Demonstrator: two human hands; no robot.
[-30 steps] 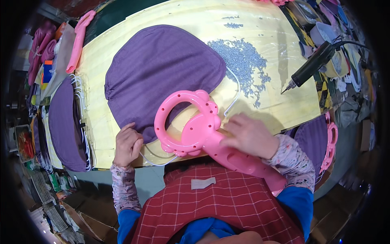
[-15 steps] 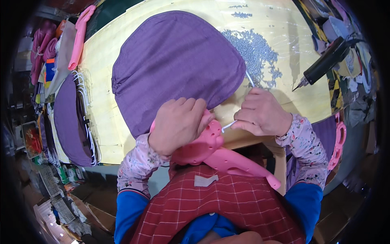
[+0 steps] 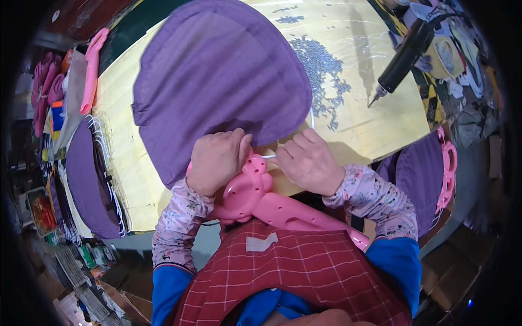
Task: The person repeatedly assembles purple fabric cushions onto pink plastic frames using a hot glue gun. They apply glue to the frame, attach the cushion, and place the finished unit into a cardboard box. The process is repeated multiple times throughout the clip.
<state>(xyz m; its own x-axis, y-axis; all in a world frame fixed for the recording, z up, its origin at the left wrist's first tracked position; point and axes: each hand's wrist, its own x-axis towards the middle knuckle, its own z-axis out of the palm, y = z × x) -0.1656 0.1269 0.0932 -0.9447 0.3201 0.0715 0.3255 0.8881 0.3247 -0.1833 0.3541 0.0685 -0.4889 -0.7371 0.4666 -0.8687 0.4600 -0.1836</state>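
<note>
My left hand (image 3: 220, 162) is closed over the top of a pink plastic frame (image 3: 296, 213) with small holes, at the near edge of a purple fabric panel (image 3: 217, 76). The pink piece lies against my apron and slants down to the right. My right hand (image 3: 310, 164) is closed on a thin white rod (image 3: 268, 156); its end meets the rounded top of the pink frame. Another stretch of white rod shows at the panel's right edge, above my right knuckles. What my left fingertips press on is hidden.
Small screws (image 3: 321, 70) lie heaped on the yellowish tabletop (image 3: 375, 130). A black electric screwdriver (image 3: 402, 60) hangs tip down at the right. Folded purple panels with white rods (image 3: 95, 179) sit at the left. A pink part (image 3: 93, 70) lies far left; another purple-and-pink piece (image 3: 429, 174) stands right.
My right hand has moved left and down, bringing the rod's end against the pink frame. The view has shifted, so the panel and screwdriver appear higher and further left.
</note>
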